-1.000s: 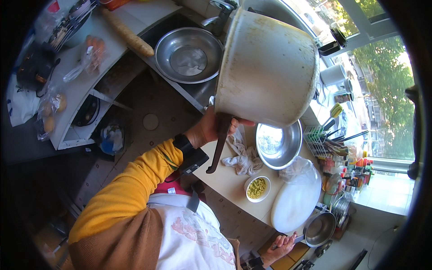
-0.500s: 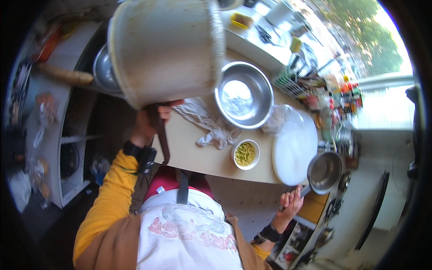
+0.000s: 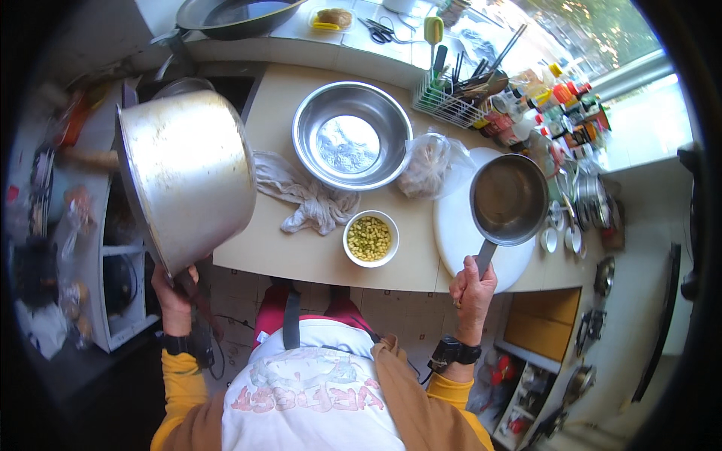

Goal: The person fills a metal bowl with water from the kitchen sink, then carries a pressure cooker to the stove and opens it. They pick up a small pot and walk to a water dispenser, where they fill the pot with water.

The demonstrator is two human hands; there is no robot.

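My left hand [image 3: 173, 304] is closed round the dark handle of a large metal pot [image 3: 188, 173], held tilted on its side at the left edge of the worktop. Its inside is hidden from me. My right hand [image 3: 474, 293] grips the grey handle of a small saucepan [image 3: 513, 197], raised over a round white cutting board [image 3: 450, 237]. The pan's dark inside faces up. Between my hands stands a white bowl [image 3: 367, 262] with diced yellow-green food. Behind it sits a wide steel basin [image 3: 302, 135], with a crumpled cloth [image 3: 312, 210] beside it.
A clear plastic bag [image 3: 429, 167] touches the board. At the back are a wire utensil rack [image 3: 444, 105], several bottles [image 3: 541, 109], scissors [image 3: 381, 31] and a large wok [image 3: 244, 16]. Open shelves [image 3: 124, 289] stand at left; pans hang on the right wall.
The large pot has moved left and lower, with my left hand still on its handle. My right hand has lifted the saucepan up and inward, over the board. My view has shifted.
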